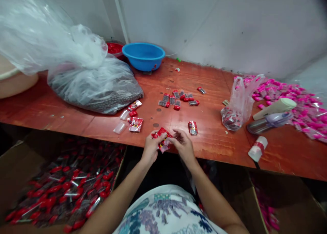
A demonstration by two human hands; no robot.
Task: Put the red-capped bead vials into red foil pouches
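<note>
A small red printed packet (162, 135) is between my two hands, just over the table's front edge. My left hand (152, 146) is closed on it, with the thumb lying across its face. The fingers of my right hand (182, 143) pinch at the packet's lower right side, where a pale, shiny corner shows. To the right lies another red packet (192, 128). Left of my hands are a red packet (135, 124), a clear empty case (119, 127) and a red cap (133, 113). Beyond them sit several small clear cases with red caps (172, 100), filled with dark pieces.
A large plastic bag of dark beads (97, 87) and a blue basin (143, 57) stand back left. On the right are a small plastic bag (232, 116), a bottle (268, 123), a white roll (258, 148) and a pink heap (301, 104). Below left, a box holds red-capped cases (63, 189).
</note>
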